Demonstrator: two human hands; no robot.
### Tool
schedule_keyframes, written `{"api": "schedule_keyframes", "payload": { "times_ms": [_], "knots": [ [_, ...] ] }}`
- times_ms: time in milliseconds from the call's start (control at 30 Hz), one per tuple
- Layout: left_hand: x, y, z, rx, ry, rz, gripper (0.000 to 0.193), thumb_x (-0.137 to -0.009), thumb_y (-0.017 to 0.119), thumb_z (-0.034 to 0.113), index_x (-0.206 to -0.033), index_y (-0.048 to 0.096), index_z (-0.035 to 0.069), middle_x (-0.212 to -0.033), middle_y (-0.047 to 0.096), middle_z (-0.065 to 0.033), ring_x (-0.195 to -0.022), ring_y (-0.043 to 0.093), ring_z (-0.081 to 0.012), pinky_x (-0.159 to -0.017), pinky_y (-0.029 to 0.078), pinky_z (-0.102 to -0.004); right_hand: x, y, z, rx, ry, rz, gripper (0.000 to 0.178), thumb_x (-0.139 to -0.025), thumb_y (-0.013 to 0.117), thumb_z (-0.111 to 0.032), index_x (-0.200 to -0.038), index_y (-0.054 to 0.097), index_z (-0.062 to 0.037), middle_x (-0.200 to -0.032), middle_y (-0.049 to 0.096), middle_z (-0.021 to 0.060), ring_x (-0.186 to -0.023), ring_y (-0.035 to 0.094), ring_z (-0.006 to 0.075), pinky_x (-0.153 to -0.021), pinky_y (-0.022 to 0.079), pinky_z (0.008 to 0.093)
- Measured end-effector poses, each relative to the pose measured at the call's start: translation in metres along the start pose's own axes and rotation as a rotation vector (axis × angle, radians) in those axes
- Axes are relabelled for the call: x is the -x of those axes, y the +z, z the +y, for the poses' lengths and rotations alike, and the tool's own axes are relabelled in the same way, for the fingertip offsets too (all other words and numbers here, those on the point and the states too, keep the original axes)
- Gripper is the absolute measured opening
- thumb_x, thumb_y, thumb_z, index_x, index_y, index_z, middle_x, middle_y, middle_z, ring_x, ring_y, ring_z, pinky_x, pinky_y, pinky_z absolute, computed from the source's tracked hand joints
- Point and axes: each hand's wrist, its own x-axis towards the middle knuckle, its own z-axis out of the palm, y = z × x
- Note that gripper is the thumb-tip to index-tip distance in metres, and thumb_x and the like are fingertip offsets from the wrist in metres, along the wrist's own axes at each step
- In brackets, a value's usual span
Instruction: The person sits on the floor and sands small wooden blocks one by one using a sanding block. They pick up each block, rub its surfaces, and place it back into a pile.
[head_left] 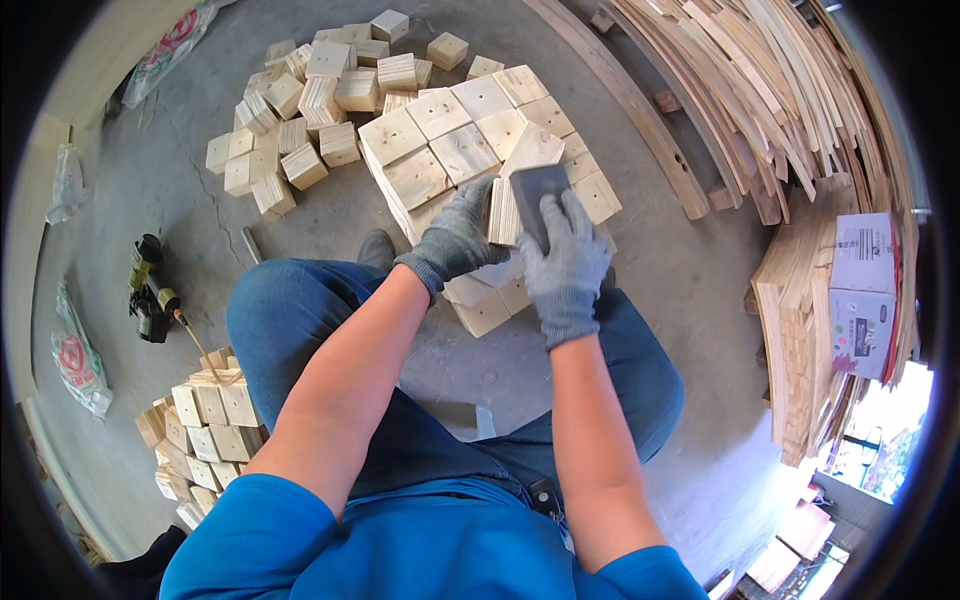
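Observation:
My left hand (pixel 458 235), in a dark grey knit glove, is closed on a pale wooden block (pixel 504 212) and holds it tilted above a stack of similar blocks. Layered grain shows on the side of the held block. Gloved in lighter grey, my right hand (pixel 568 262) grips a flat, dark grey sanding block (pixel 536 190), which lies against the held block. Part of the sanding block is covered by my right fingers. Between my knees stands the neat stack of wooden blocks (pixel 480 98), many with small holes or knots on top.
Beyond the stack, to the left, lies a loose heap of wooden blocks (pixel 330 95). At left are a cordless drill (pixel 148 290), a block stack (pixel 205 415) and plastic bags (pixel 80 355). Long wooden strips (pixel 770 90) and a white carton (pixel 862 295) sit at right.

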Motion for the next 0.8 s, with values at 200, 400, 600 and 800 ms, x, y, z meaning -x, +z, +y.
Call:
{"api": "schedule_keyframes", "payload": {
  "times_ms": [200,400,600,800],
  "knots": [
    [-0.001,0.002,-0.001,0.025,0.010,-0.001,0.104,-0.071,0.101,0.035,-0.157,0.048,0.010,-0.150,0.059,-0.0192,-0.143,0.056,-0.0347,-0.120,0.046,-0.0403,0.076,-0.024,-0.021,-0.038,-0.011,-0.039,0.065,-0.083,0.088,-0.031,-0.144,0.069,-0.0189,-0.157,0.057,0.0111,-0.134,0.055,0.0399,-0.109,0.042,0.0616],
    [-0.004,0.004,-0.003,0.059,0.003,0.010,0.107,-0.071,0.101,0.035,-0.159,0.046,0.008,-0.153,0.057,-0.0200,-0.145,0.054,-0.0345,-0.122,0.044,-0.0401,0.065,-0.027,-0.024,-0.046,-0.017,-0.051,0.062,-0.082,0.091,-0.028,-0.140,0.072,-0.0180,-0.156,0.060,0.0121,-0.135,0.056,0.0406,-0.114,0.041,0.0567],
    [-0.002,0.000,-0.010,0.033,-0.025,-0.030,0.123,-0.065,0.101,0.038,-0.167,0.037,0.011,-0.161,0.050,-0.0234,-0.151,0.049,-0.0371,-0.124,0.044,-0.0413,-0.017,-0.004,-0.024,-0.050,-0.022,-0.035,0.060,-0.083,0.087,-0.027,-0.140,0.071,-0.0198,-0.154,0.060,0.0074,-0.130,0.059,0.0398,-0.103,0.048,0.0574],
    [-0.004,0.004,-0.011,0.092,0.064,0.005,0.122,-0.066,0.101,0.036,-0.166,0.037,0.010,-0.162,0.049,-0.0241,-0.149,0.051,-0.0383,-0.124,0.044,-0.0418,-0.043,0.007,-0.022,-0.068,0.009,-0.052,0.057,-0.085,0.086,-0.029,-0.139,0.072,-0.0186,-0.155,0.059,0.0069,-0.131,0.058,0.0402,-0.106,0.046,0.0585]
  ]
}}
